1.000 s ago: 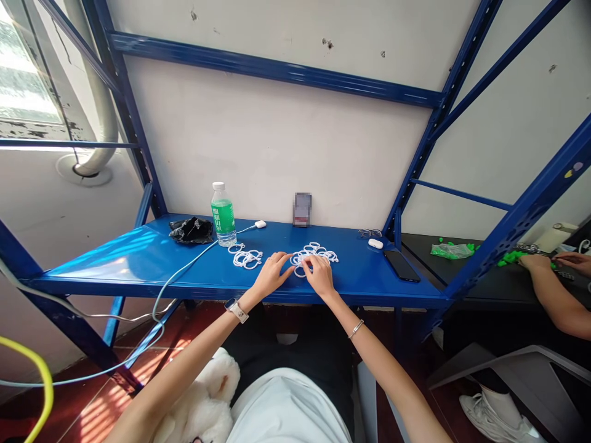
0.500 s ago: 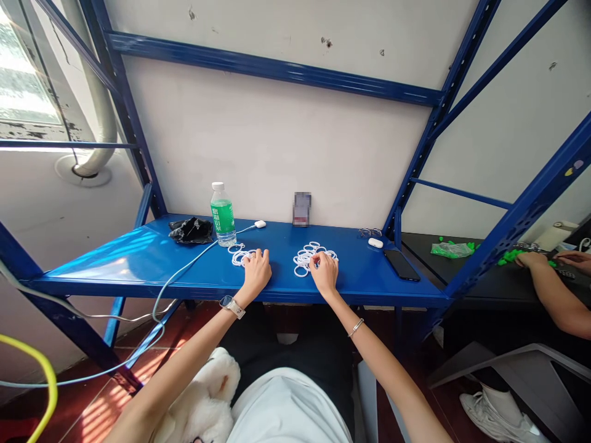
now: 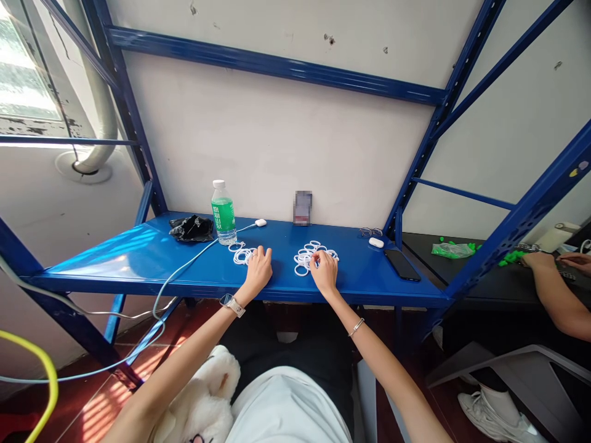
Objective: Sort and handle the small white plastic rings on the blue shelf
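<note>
Two piles of thin white plastic-looking rings lie on the blue metal shelf. Against the right edge of the smaller pile of white rings [image 3: 241, 255] is my left hand [image 3: 259, 268], its fingers curled; whatever they may hold is hidden. My right hand [image 3: 325, 271] rests at the larger pile of white rings [image 3: 305, 258], thumb and forefinger pinched on a ring at its near right side. The hand covers part of that pile. A bare strip of shelf separates the hands.
Behind the left pile stands a water bottle [image 3: 224, 214], with a black plastic bag [image 3: 191, 228] beside it. A pale cable [image 3: 194, 261] crosses the blue shelf [image 3: 129, 261]. Rightward lie a phone [image 3: 402, 265], white case [image 3: 376, 243] and glasses [image 3: 370, 232]. Another person's hand [image 3: 539, 261] works farther right.
My left hand has shifted slightly right, uncovering more of the left ring pile. My right hand stays pinched at the larger pile. The view has tilted a little.
</note>
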A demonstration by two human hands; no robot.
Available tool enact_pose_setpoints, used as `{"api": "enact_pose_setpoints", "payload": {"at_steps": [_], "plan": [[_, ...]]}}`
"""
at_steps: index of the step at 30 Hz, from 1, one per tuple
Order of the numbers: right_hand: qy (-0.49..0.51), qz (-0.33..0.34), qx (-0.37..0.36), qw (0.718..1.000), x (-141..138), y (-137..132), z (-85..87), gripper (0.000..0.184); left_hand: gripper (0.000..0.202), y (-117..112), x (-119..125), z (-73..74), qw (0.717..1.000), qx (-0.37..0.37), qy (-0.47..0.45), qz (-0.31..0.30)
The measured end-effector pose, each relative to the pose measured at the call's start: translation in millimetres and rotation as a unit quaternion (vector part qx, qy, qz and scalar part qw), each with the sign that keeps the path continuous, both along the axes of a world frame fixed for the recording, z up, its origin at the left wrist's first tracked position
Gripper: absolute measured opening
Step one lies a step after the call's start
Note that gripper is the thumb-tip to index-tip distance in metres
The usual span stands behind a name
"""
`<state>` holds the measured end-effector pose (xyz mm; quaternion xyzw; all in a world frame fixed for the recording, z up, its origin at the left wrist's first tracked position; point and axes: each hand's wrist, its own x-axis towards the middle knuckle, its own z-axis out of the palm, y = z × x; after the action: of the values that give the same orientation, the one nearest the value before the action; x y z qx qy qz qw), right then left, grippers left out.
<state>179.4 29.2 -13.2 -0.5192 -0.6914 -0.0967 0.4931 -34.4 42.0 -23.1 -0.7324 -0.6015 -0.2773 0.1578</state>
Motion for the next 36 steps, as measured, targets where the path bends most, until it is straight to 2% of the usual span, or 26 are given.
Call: {"api": "enact_pose_setpoints", "payload": {"at_steps": [5,10,20,27,36], "plan": [[0.001,0.015,0.001,1.0,-0.4,-1.4,1.6,0.016,0.042,3.0,-1.8,-1.4,0.994,0.012,-0.013,-0.105],[-0.006,0.039,0.007,0.999,-1.9,-4.5,5.2,0.014,0.047,1.6,-1.7,1.6,0.979,0.007,-0.075,-0.19],[-0.101,0.155,0.008,0.983,-5.4,-10.5,9.1,0.019,0.031,-13.6,11.4,23.9,0.922,-0.018,-0.185,-0.34],[-0.176,0.233,-0.003,0.956,-4.2,-9.2,11.2,0.018,0.022,-29.3,25.9,38.0,0.848,-0.068,-0.296,-0.434],[-0.215,0.25,-0.011,0.944,-4.4,-8.6,9.6,0.018,0.014,-32.4,32.3,36.8,0.739,-0.194,-0.444,-0.468]]}}
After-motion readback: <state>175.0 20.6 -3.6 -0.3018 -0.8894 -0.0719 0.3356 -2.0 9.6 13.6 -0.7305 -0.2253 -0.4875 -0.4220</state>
